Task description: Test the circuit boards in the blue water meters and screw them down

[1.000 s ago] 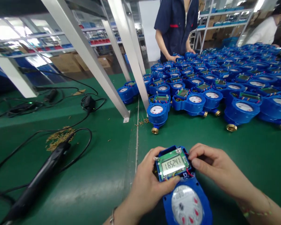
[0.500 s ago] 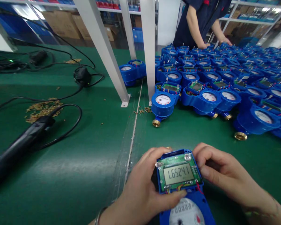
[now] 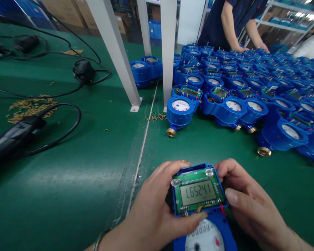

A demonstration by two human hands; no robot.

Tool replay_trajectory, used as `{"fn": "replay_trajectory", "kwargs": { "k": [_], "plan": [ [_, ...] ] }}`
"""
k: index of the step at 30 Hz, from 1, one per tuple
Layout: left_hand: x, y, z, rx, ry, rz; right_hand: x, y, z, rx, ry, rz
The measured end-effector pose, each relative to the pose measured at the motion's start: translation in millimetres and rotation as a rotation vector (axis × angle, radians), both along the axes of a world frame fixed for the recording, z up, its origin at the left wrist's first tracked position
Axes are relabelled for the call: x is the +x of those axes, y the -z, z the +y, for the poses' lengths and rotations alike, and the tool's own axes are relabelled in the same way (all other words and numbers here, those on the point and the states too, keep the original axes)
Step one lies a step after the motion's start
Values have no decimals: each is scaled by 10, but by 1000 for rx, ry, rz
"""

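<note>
A blue water meter [image 3: 229, 230] is tilted up toward me at the bottom centre. It has a green circuit board, an LCD screen [image 3: 197, 192] with lit digits, and a round white dial below. My left hand [image 3: 157, 205] is closed around its left side, thumb lying across between screen and dial. Against the upper right edge rest the curled fingers of my right hand [image 3: 251, 198], its thumb beside the casing; their tips are partly hidden. Coloured wires [image 3: 221, 208] run under the board. The meter's lower end is out of frame.
Rows of blue meters [image 3: 232, 108] fill the right side of the green table [image 3: 75, 181]. White posts [image 3: 169, 52] rise mid-table. Small brass screws [image 3: 159, 117] lie by them, with a larger pile [image 3: 31, 108] near a black corded tool [image 3: 15, 137]. A co-worker [image 3: 230, 31] stands behind.
The view has shifted slightly. My right thumb has moved apart from its index finger beside the meter's edge. My left hand keeps the same hold.
</note>
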State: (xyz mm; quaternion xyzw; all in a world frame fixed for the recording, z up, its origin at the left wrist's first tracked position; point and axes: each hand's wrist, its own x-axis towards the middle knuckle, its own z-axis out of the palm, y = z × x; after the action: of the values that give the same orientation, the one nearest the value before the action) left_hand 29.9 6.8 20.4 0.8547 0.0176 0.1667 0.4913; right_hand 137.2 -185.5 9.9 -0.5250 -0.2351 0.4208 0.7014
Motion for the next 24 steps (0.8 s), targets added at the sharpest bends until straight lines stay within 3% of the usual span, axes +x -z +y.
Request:
{"fn": "replay_trajectory", "kwargs": {
  "k": [13, 20, 24],
  "plan": [
    [11, -14, 4, -13, 6, 17, -85, 47, 45, 19, 146, -58],
    [-1, -19, -13, 0, 3, 43, -109, -9, 35, 78, 50, 57],
    [-2, 15, -29, 24, -10, 18, -136, -68, 46, 53, 63, 142]
  ]
}}
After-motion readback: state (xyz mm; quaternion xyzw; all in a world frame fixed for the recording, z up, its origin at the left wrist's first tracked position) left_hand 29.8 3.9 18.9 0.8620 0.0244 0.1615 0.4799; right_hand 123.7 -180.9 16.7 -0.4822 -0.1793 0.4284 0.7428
